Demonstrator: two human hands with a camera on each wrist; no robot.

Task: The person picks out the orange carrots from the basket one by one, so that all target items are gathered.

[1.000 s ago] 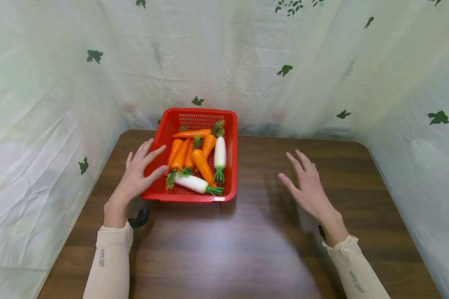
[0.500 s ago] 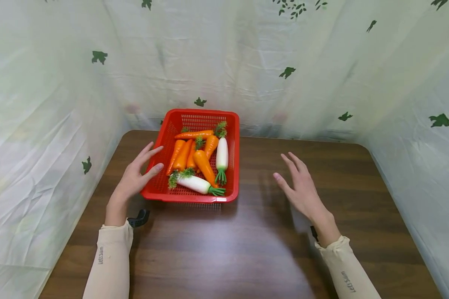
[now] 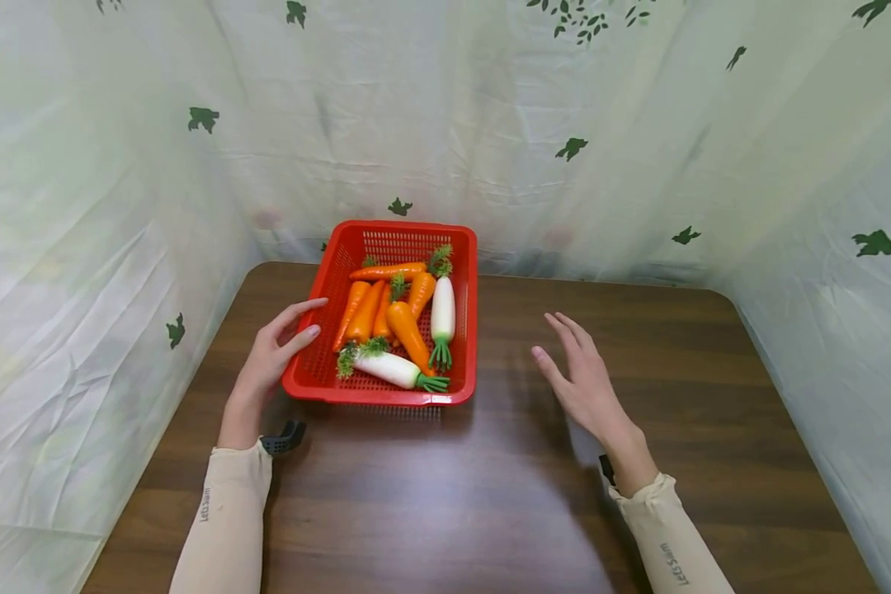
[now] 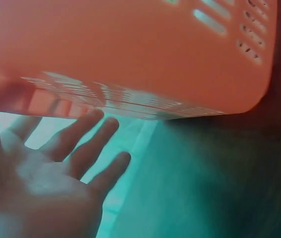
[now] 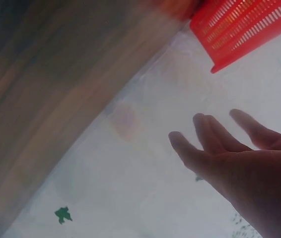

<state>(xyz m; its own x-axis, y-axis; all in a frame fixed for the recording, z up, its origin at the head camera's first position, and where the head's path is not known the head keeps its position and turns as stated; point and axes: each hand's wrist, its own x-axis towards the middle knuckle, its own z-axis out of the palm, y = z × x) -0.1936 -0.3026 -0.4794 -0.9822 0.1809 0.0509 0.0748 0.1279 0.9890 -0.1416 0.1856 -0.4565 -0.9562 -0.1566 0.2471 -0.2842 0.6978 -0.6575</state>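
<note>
A red plastic basket (image 3: 466, 330) stands on the table, holding several orange carrots (image 3: 407, 330) and two white radishes (image 3: 442, 309), (image 3: 389, 368) with green tops. At the basket's left rim is my left hand (image 3: 271, 355), thumb and index finger reaching over the rim. In the left wrist view its other fingers (image 4: 93, 148) are loosely extended beside the basket's outer wall (image 4: 145, 59); whether they touch it I cannot tell. Well to the right of the basket, my right hand (image 3: 582, 384) hovers over the table with fingers relaxed and nothing in them.
The brown wooden table (image 3: 520, 511) spreads around the basket and under both arms. A pale curtain (image 3: 505, 107) with green leaf prints hangs behind it and along both sides. A dark strap piece (image 3: 284, 438) sits at my left wrist.
My right hand has drifted left toward the basket. My left hand has come closer to the basket's left rim, its fingers drawn nearer together. The basket's contents look the same.
</note>
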